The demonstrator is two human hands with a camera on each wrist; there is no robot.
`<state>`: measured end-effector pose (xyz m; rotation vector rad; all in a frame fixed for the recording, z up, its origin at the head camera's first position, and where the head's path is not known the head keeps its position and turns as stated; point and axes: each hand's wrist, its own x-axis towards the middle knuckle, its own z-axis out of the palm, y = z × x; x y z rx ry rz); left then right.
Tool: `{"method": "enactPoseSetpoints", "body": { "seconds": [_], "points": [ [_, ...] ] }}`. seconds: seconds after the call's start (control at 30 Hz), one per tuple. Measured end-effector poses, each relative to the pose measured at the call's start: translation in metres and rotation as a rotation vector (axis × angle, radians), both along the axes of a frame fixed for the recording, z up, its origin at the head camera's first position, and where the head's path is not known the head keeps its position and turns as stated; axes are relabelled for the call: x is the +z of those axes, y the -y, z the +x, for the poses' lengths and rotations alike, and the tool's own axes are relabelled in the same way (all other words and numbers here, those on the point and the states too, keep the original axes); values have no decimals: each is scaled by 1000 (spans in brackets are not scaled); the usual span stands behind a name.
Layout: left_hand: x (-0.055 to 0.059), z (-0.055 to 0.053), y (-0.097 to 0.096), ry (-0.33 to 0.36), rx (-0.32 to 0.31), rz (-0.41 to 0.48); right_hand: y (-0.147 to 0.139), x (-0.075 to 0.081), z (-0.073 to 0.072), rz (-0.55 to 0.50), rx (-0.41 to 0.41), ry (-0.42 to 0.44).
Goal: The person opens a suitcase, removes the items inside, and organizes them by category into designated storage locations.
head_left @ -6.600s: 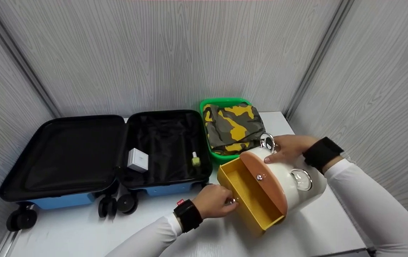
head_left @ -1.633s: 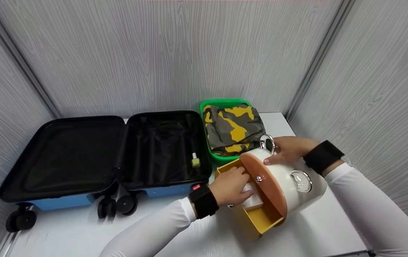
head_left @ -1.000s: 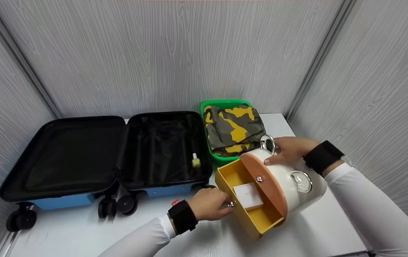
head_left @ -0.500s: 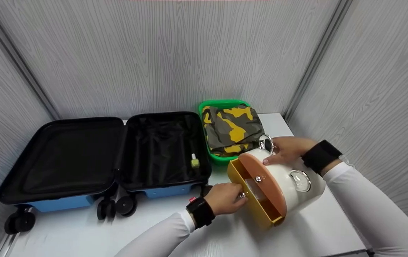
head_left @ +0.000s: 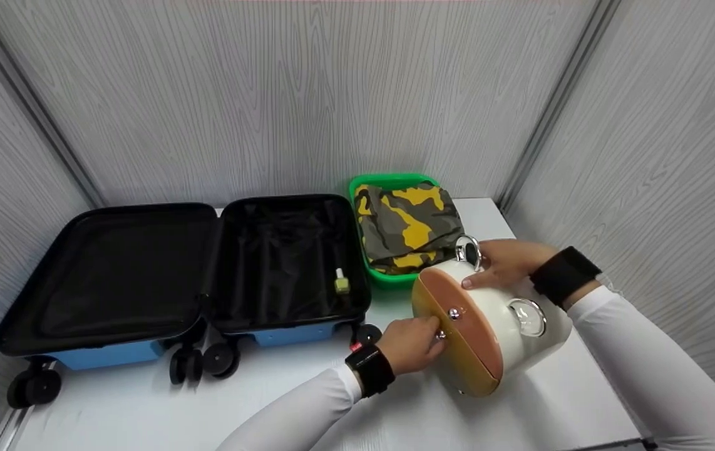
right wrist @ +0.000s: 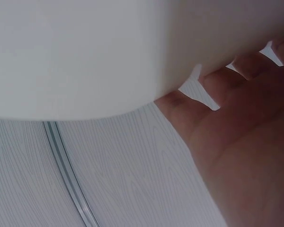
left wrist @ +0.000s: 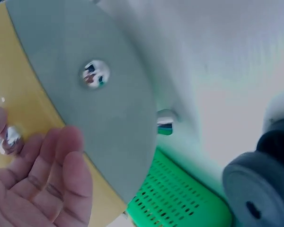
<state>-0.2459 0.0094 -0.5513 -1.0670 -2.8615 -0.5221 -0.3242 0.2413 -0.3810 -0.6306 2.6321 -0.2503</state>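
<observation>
A rounded white drawer box [head_left: 503, 316] with silver rings lies at an angle on the table, its orange drawer front [head_left: 464, 310] above a yellow drawer [head_left: 451, 335]. Now the yellow drawer is flush or nearly so, and its inside is hidden. My left hand [head_left: 409, 343] holds the yellow drawer's round silver knob [left wrist: 10, 140] between thumb and fingers, as the left wrist view shows. Below it is a grey-green drawer front [left wrist: 99, 109]. With the thumb on top, my right hand [head_left: 511, 263] grips the white body; its fingers [right wrist: 222, 85] reach along the body's edge.
An open suitcase [head_left: 107, 269] fills the left, its black halves facing up. One half holds a small green bottle with a white cap [head_left: 341, 282]. Behind the drawer box is a green basket [head_left: 392, 180] with folded camouflage cloth [head_left: 407, 228]. Walls stand around the table.
Earlier my left hand put the small white box from the suitcase into the pulled-out yellow drawer. It then took the knob and pushed the drawer in. My right hand stayed in place.
</observation>
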Motion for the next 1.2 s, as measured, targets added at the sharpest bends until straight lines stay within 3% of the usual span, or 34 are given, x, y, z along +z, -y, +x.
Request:
{"method": "enactPoseSetpoints", "body": {
  "seconds": [0.17,0.33,0.53,0.77,0.9,1.07,1.2],
  "points": [
    [-7,1,1,-36,-31,-4,1,-1,0,0,16,0],
    [-11,-4,1,6,-65,9,0,1,-1,10,31,-12],
    [-17,-10,0,3,-83,12,-2,2,-3,52,44,-45],
    [-20,-10,3,127,-86,188,2,5,-3,16,17,44],
    [-23,-10,2,153,-76,259,4,6,-4,-34,20,86],
    [-28,-9,0,224,-61,333,3,6,-5,-30,-5,77],
    [-31,-9,-2,243,-48,324,1,5,-5,-22,8,34]
  ]
}}
